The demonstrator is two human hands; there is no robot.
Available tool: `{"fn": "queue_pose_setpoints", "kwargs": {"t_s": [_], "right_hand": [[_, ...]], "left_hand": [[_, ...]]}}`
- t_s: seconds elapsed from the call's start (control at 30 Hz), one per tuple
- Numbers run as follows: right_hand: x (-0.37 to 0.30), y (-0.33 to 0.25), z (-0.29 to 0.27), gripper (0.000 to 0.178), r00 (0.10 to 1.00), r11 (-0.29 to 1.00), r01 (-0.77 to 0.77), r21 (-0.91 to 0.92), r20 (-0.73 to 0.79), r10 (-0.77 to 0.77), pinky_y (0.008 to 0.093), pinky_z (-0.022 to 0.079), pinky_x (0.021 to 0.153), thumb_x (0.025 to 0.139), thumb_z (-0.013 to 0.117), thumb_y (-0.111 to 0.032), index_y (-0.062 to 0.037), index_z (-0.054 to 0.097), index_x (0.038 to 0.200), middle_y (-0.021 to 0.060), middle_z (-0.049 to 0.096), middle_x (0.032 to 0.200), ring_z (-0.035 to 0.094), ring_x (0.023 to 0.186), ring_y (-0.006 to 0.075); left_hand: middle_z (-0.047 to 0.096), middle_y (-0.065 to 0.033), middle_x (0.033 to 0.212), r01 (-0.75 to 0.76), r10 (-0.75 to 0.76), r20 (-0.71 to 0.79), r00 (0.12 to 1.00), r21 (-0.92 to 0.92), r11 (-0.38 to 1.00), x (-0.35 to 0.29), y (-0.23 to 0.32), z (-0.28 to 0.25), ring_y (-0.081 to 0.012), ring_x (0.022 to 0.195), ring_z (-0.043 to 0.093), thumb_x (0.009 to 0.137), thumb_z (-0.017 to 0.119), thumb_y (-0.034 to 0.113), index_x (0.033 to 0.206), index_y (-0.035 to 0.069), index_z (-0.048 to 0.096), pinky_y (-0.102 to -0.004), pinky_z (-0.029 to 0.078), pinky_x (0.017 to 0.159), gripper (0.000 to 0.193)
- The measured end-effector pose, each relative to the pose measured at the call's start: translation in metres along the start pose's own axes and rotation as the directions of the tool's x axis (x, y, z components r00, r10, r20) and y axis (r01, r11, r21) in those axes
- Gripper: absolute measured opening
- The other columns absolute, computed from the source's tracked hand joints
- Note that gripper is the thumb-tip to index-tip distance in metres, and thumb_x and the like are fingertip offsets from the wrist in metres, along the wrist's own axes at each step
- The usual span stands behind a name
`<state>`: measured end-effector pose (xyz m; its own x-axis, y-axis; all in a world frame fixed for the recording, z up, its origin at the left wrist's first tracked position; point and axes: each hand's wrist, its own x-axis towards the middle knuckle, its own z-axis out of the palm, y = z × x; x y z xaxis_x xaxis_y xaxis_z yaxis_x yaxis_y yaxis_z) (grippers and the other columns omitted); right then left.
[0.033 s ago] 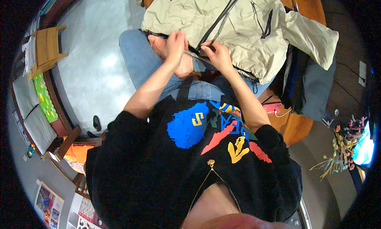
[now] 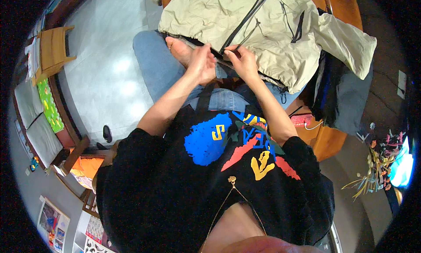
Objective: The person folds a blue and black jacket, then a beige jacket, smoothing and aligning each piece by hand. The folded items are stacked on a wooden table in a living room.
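A beige jacket (image 2: 272, 29) with black zips lies spread over my lap and the seat in front of me. Its long black front zip (image 2: 246, 20) runs down to the dark hem. My right hand (image 2: 244, 63) is closed in a pinch on the lower end of that zip, thumb against forefinger. Just left of it, my left hand (image 2: 201, 63) is turned with the palm showing, its fingers loosely curled and apart. Nothing shows in that palm, beside the hem and above my bare foot (image 2: 177, 49). What lies under the right fingertips is mostly hidden.
My crossed legs in blue jeans (image 2: 155, 62) are under the jacket. Dark grey clothing (image 2: 346, 95) hangs at the right over the wooden seat (image 2: 331, 141). Dried flowers (image 2: 379, 161) stand at far right. A wooden stool (image 2: 55, 53) is on the pale floor (image 2: 109, 77) at left.
My left hand has come away from the hem and turned, its fingers loosening so the palm shows. The right hand keeps its pinch at the zip's lower end.
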<state>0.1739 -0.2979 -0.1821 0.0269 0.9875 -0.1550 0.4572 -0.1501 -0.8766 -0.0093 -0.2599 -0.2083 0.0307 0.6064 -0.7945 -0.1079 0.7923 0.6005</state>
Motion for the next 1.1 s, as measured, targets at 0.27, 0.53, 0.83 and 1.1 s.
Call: {"fn": "queue_pose_setpoints", "kwargs": {"t_s": [0.27, 0.53, 0.83, 1.1], "right_hand": [[-0.029, -0.007, 0.004, 0.018, 0.896, 0.866, 0.44, -0.239, 0.056, -0.44, 0.0401, 0.057, 0.079, 0.085, 0.077, -0.011, -0.007, 0.072, 0.103, 0.01, 0.067, 0.106, 0.069, 0.094, 0.0309], [-0.034, -0.011, -0.001, 0.016, 0.952, 0.956, 0.294, -0.013, -0.081, -0.294, 0.0351, 0.056, 0.084, 0.095, 0.07, -0.01, -0.0039, 0.074, 0.11, 0.0126, 0.072, 0.109, 0.07, 0.097, 0.029], [-0.002, -0.004, -0.008, 0.027, 0.987, 0.933, -0.149, 0.329, -0.009, 0.161, 0.024, 0.054, 0.08, 0.101, 0.066, -0.016, 0.0026, 0.069, 0.121, 0.006, 0.075, 0.097, 0.068, 0.087, 0.0091], [0.019, 0.008, 0.002, 0.016, 0.983, 0.909, -0.181, 0.377, 0.043, 0.178, 0.0256, 0.05, 0.061, 0.092, 0.076, -0.015, -0.0011, 0.07, 0.096, 0.0026, 0.071, 0.079, 0.062, 0.07, 0.007]], "left_hand": [[0.072, -0.0079, 0.099, 0.22, -0.083, 0.411, 0.908, -0.298, 0.929, 0.027, -0.016, 0.002, -0.018, 0.087, 0.068, 0.1, 0.068, 0.02, 0.108, 0.005, 0.067, -0.0296, 0.056, 0.077, 0.017], [0.071, -0.006, 0.095, 0.104, 0.083, 0.426, 0.901, -0.397, 0.912, 0.018, -0.019, -0.002, -0.0151, 0.085, 0.067, 0.1, 0.068, 0.016, 0.103, 0.004, 0.067, -0.0279, 0.055, 0.076, 0.013], [0.071, -0.0059, 0.096, 0.049, 0.082, 0.388, 0.918, -0.317, 0.947, 0.007, -0.001, 0.007, -0.0138, 0.084, 0.066, 0.1, 0.069, 0.019, 0.103, 0.002, 0.067, -0.0271, 0.056, 0.076, 0.018], [0.069, -0.0048, 0.099, -0.046, 0.098, 0.37, 0.924, -0.148, 0.988, 0.003, -0.003, 0.011, -0.013, 0.083, 0.066, 0.101, 0.068, 0.026, 0.11, 0.002, 0.067, -0.0273, 0.056, 0.075, 0.026]]}}
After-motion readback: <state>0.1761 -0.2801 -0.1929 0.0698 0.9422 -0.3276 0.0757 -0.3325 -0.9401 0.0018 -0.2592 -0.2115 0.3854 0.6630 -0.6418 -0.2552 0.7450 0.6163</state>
